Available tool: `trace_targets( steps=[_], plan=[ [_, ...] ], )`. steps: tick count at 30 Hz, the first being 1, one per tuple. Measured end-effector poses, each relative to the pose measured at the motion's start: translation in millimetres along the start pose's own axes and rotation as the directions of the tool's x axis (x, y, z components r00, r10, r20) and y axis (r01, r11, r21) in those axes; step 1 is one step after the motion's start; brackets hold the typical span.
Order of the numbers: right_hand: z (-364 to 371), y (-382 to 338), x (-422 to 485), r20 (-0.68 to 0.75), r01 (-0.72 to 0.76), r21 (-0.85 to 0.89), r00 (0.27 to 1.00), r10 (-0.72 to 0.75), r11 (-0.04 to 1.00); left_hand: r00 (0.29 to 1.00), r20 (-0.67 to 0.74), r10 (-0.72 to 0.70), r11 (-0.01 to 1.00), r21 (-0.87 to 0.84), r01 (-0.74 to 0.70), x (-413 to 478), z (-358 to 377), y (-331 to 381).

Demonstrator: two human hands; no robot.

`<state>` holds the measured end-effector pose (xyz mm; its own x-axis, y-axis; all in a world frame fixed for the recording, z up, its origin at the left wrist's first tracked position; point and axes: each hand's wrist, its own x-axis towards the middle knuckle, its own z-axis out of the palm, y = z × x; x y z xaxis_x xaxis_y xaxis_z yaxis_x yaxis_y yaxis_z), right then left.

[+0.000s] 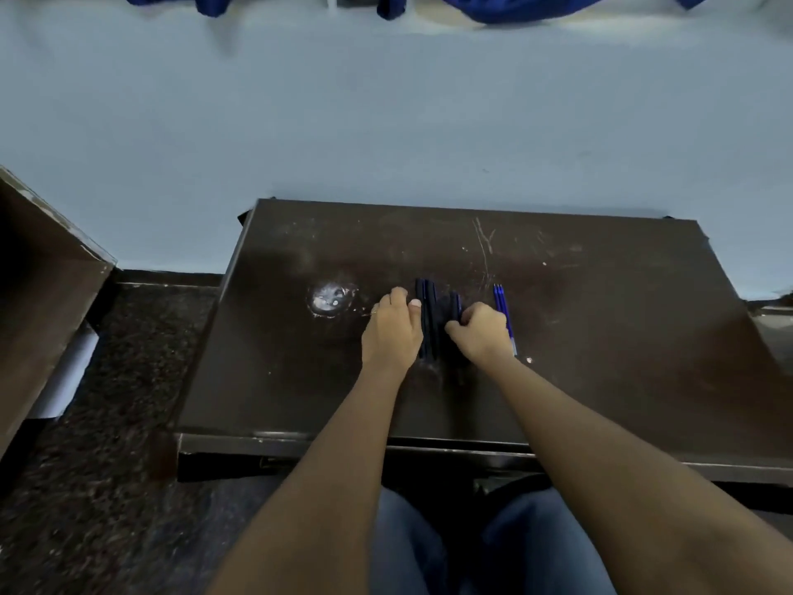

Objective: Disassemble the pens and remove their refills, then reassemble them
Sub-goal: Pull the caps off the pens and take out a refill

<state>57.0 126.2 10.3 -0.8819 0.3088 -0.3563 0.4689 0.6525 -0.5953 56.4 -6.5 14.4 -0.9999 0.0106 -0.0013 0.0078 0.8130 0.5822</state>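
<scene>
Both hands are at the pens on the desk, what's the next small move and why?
Probably lift one of the pens with the right hand toward the refills: they lie loose just right of that hand, so reassembly seems due.

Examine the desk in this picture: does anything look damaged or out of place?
Yes. The desk top has a worn, pale round patch left of the left hand, and pale scratches farther back.

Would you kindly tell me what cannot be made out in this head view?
Dark pen parts, head view: number unclear, blurred against the dark brown desk.
Right hand: curled fingers hide whether it grips anything.
Left hand: fingertips tucked out of sight.
Thin blue refills: count unclear, partly behind the right hand.
</scene>
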Motion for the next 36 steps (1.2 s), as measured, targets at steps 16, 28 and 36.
trace_targets(
  steps=[16, 28, 36],
  plan=[
    [-65.5, -13.5, -92.4, 0.091, -0.040, 0.635, 0.996, -0.024, 0.771, 0.949, 0.301, -0.091, 0.857, -0.463, 0.228, -74.0, -33.5, 60.9],
    [-33.2, -18.7, -72.4, 0.208, -0.300, 0.603, 0.954, 0.217, 0.739, 0.958, 0.124, -0.257, 0.928, -0.243, 0.281, -83.8, -12.3, 45.7],
    [-16.5, -18.7, -49.7, 0.258, -0.384, 0.697, 0.922, 0.288, 0.605, 0.860, 0.274, -0.430, 0.832, -0.250, 0.495, -66.9, 1.6, 38.5]
  ],
)
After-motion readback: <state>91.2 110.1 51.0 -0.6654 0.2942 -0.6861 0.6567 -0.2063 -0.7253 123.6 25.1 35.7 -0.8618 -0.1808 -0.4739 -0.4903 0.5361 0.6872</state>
